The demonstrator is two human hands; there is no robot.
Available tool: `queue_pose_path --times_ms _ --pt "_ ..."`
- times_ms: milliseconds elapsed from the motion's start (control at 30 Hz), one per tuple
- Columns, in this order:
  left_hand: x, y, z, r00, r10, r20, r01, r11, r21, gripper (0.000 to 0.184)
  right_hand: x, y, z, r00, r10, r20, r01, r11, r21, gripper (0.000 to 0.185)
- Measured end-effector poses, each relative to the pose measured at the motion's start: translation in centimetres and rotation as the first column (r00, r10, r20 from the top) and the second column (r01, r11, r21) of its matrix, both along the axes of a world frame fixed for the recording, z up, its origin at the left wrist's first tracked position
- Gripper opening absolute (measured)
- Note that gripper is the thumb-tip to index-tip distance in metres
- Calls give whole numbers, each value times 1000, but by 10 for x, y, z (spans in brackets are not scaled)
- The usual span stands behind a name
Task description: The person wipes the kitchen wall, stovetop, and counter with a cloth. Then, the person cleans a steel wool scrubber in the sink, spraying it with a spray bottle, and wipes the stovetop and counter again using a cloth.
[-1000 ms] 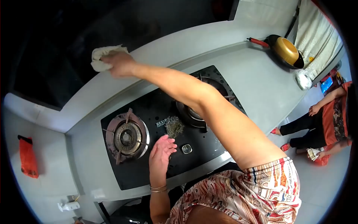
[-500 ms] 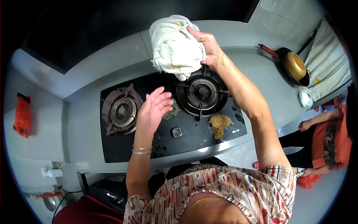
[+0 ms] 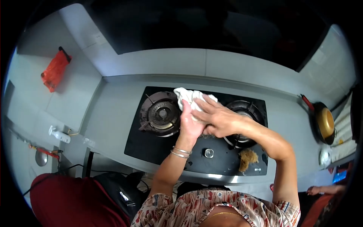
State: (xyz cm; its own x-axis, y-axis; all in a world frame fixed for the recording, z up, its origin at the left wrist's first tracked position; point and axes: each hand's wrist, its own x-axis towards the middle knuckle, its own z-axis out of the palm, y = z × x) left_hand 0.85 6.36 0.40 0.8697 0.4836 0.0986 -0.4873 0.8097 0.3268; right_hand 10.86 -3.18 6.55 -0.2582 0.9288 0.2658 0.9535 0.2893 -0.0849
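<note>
R hand (image 3: pixel 222 121), fingers spread, lies across white cloth (image 3: pixel 184 95) above hob (image 3: pixel 223 162), near left burner (image 3: pixel 162 113); L hand (image 3: pixel 191 126) adjoins, palm showing, grip can't be told. Loose folds could snag on that burner if swept sideways, poss. pulling cloth from hands

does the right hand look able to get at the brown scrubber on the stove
Probably yes: the brown scrubber lies uncovered near the front right corner of the stove, nothing on top of it, though the right hand is at the white cloth.
</note>
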Motion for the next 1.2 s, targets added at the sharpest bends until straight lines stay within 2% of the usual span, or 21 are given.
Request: queue_pose_path --times_ms 33,67,100,167,267,333,367,400,433,467,533,567,600,700,800,933,1000,1067,1100,1133,1200 --pt "-2 17 -8 999 53 -2 -53 997 -47 56 6 -3 13 937 90 -339 -131 986 -101 55" --pt "-5 34 -15 995 102 -6 -102 990 -97 54 10 -10 25 771 9 -637 -104 988 -112 48" --pt "-15 49 -7 996 81 39 -77 992 -100 52 17 -21 28 811 -36 -584 55 998 15 44" --pt "-27 101 3 971 231 -65 -234 972 -27 50 40 -53 15 796 -258 -547 393 908 144 30" --pt "-47 184 31 822 567 -59 -518 786 337 48 91 -123 -42 496 -588 -639 774 633 18 22" --pt "-56 245 52 687 719 -110 -538 604 588 57 137 -192 -124 280 -714 -642 917 397 -41 21" --pt "-54 262 68 553 827 -102 -532 445 720 59 131 -215 -133 170 -806 -568 950 288 -124 22" --pt "-47 274 84 451 891 -48 -515 304 801 62 136 -244 -166 149 -869 -471 966 229 -117 24" --pt "-38 293 90 223 974 -37 -416 130 900 64 139 -274 -199 119 -922 -368 980 169 -105 25" --pt "-27 303 95 231 973 -31 -415 127 901 64 131 -292 -215 106 -937 -332 962 181 -205 26" --pt "-3 319 101 -100 970 220 -6 -222 975 65 102 -294 -232 144 -971 -192 988 152 -32 30" --pt "9 336 94 -196 884 424 40 -425 904 54 100 -294 -238 117 -974 -195 992 123 -20 31" --pt "13 348 94 -191 886 422 34 -424 905 54 100 -293 -242 89 -976 -198 996 92 -8 32" --pt "23 371 95 -360 819 448 21 -473 881 31 93 -283 -229 39 -980 -197 997 53 -63 33" --pt "31 380 101 -461 778 427 109 -428 897 27 98 -280 -229 34 -980 -194 994 53 -93 34" --pt "55 356 108 -374 759 533 214 -488 846 31 96 -275 -222 64 -978 -197 986 93 -140 36" --pt "79 318 120 -231 713 662 184 -636 749 41 99 -275 -222 100 -977 -188 983 126 -131 38" --pt "114 277 129 -183 671 719 299 -659 690 51 101 -268 -211 114 -968 -223 970 157 -186 38" --pt "133 247 135 -162 714 681 331 -611 719 57 102 -268 -213 130 -965 -227 970 172 -172 38" --pt "148 214 143 -97 674 732 296 -683 668 56 100 -268 -214 143 -963 -230 970 183 -162 38" --pt "169 156 155 135 738 661 340 -661 669 61 97 -267 -208 151 -954 -259 963 201 -180 38"
